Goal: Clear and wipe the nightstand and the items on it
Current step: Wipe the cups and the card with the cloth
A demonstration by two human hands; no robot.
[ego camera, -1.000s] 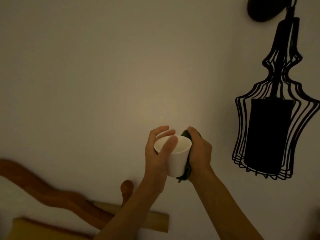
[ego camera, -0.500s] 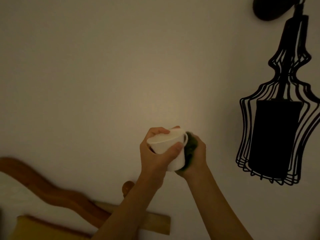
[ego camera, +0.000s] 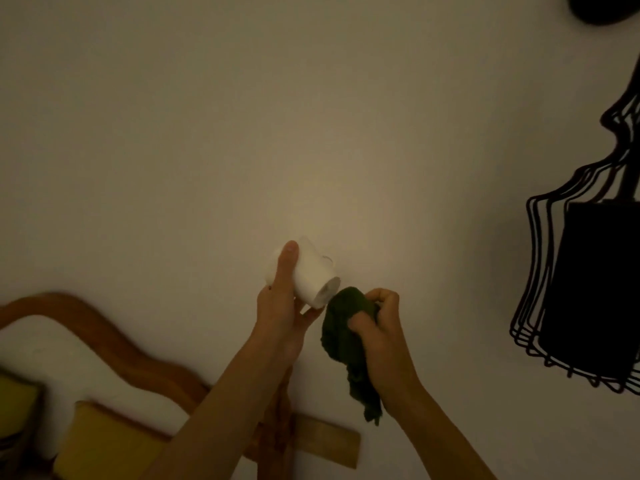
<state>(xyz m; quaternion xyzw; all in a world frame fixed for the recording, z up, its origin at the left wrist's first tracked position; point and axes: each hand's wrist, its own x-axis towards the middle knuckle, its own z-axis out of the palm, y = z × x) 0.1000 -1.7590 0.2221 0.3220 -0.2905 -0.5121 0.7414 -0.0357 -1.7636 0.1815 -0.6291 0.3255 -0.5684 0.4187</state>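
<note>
A: We had tipped the white cup over since a moment before, and pulled the green cloth off its side.

B: Yes. Our left hand wrapped tight round the smooth cup, its bottom pointing to four o'clock, straight at the cloth.

A: Our right hand squeezed the soft, fuzzy cloth, just beside that bottom. That hand was nearer.

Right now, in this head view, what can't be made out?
- Nightstand: out of frame; the camera looks up at the wall.
- Mug inside: its mouth faces away and the left hand covers one side.
- Cloth: bunched in the right hand; whether it touches the mug's base is unclear in the dim light.
- Lamp: cut off by the right edge.
- Headboard: blurred, dim.
</note>
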